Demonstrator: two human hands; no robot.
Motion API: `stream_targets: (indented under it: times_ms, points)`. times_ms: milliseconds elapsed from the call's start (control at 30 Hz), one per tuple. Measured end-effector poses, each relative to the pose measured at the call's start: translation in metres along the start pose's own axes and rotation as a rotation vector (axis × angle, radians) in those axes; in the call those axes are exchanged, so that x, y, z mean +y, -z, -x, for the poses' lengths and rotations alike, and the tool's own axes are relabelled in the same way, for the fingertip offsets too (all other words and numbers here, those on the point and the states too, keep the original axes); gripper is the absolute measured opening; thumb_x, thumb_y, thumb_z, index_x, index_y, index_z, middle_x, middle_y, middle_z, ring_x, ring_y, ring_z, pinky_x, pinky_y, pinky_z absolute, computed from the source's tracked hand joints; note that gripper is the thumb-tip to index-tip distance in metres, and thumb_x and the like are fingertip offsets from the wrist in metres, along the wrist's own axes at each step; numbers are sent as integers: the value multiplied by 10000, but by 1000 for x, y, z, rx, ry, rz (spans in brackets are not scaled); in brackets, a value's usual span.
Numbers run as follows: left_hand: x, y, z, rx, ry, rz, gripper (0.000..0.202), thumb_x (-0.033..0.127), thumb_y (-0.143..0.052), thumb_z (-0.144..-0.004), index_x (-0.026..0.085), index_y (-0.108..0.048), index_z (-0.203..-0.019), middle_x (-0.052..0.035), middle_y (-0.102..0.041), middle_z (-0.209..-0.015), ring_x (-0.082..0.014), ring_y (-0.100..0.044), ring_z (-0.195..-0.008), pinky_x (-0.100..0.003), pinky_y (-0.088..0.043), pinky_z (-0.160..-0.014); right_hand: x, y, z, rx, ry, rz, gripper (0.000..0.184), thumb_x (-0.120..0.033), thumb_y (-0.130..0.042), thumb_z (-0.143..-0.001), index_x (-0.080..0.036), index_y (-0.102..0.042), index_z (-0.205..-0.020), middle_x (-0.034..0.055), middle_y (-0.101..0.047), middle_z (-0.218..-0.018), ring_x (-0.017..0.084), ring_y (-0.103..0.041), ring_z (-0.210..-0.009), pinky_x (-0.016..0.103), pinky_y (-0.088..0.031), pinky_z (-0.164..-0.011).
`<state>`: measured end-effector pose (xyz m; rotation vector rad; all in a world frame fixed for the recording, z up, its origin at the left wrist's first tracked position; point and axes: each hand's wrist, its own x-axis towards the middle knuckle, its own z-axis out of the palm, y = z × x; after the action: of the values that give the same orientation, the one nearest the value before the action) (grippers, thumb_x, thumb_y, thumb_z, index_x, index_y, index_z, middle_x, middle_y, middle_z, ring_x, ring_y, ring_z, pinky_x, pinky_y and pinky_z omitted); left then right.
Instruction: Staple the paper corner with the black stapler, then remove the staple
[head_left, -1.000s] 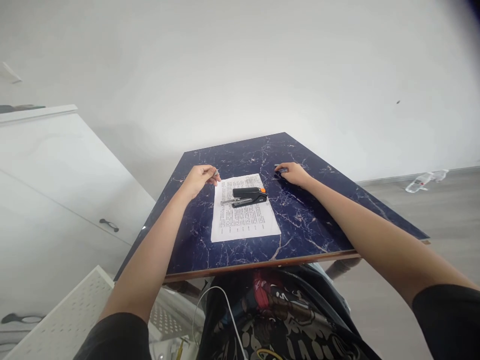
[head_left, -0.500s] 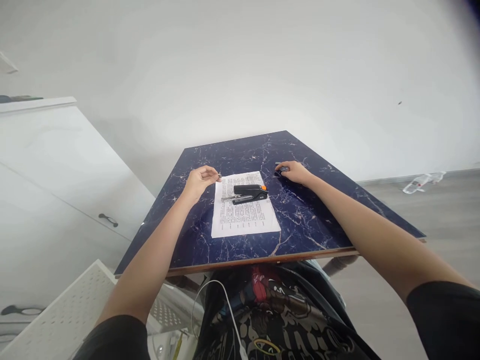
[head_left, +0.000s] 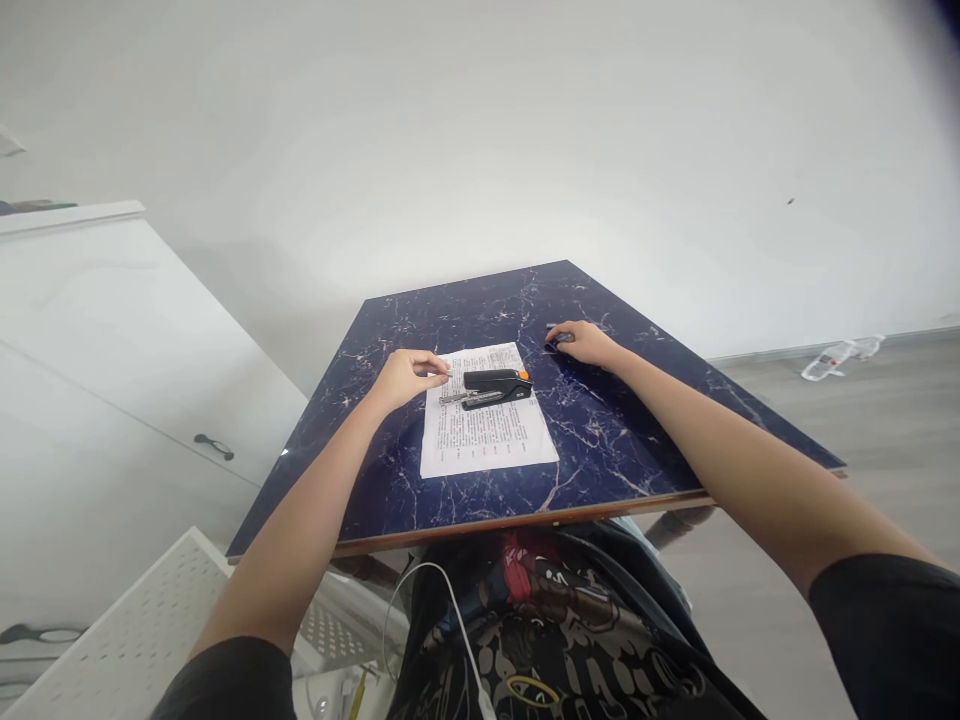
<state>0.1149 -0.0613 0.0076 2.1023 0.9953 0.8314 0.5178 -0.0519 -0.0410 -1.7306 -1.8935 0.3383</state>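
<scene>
A black stapler with an orange tip lies on a printed sheet of paper in the middle of a dark blue marbled table. Its metal staple tray sticks out toward the left. My left hand is at the paper's left edge, fingers pinched on a small metallic thing close to the tray's end. My right hand rests on the table right of the paper, fingers curled over a small dark object that I cannot make out.
A white cabinet with a dark handle stands to the left. A white perforated panel lies at lower left. A crushed plastic bottle lies on the grey floor at right. A white wall is behind the table.
My left hand has moved right and slightly nearer, from beyond the paper's far left corner to the stapler's protruding tray. My right hand has stayed in place.
</scene>
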Motion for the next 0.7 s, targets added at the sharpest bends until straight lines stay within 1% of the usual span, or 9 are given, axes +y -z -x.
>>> stream_targets:
  times_ms: [67,133,267,467,600,700]
  points:
    - [5,-2,2,-33,-24,-46,177,360,-870,-759,212,-796,-822,-122,-796,-1062,-287,-767,-969,-475,-603,-951,1,0,0,1,5,4,358,-163,-599,-801,-189,-803,-1094,43,-745,-893,238,-701,-917,320,-521,-945]
    - [9,-3,3,-63,-14,-56,176,351,-872,-757,207,-793,-822,-118,-800,-1031,-277,-769,-945,-458,-611,-932,1,0,-1,-1,11,9,354,-170,-612,-798,-196,-803,-1094,47,-757,-953,242,-701,-952,326,-519,-966]
    - [13,-2,4,-153,22,-78,208,353,-868,-768,207,-793,-897,-100,-800,-1010,-251,-762,-946,-434,-611,-924,2,1,-1,-19,29,20,343,-188,-624,-801,-210,-802,-1093,49,-764,-1083,248,-700,-1007,338,-510,-1007]
    - [12,-6,3,-272,34,-89,204,282,-856,-769,200,-764,-933,-87,-787,-1010,-223,-750,-941,-419,-602,-932,5,0,-2,-26,44,29,338,-212,-618,-815,-214,-801,-1100,54,-753,-1180,258,-699,-1044,357,-502,-1039]
    - [8,-11,2,-306,36,-83,219,250,-837,-781,189,-745,-969,-102,-776,-1018,-216,-740,-935,-407,-605,-909,8,-1,-4,-28,50,36,346,-221,-621,-814,-224,-800,-1110,48,-755,-1166,254,-699,-1047,355,-495,-1043]
    - [7,-12,2,-294,49,-63,244,232,-829,-784,180,-731,-1001,-102,-769,-1021,-206,-734,-930,-399,-604,-905,8,-1,-4,-35,44,37,350,-226,-619,-819,-212,-798,-1120,55,-757,-1121,257,-700,-1036,359,-495,-1036]
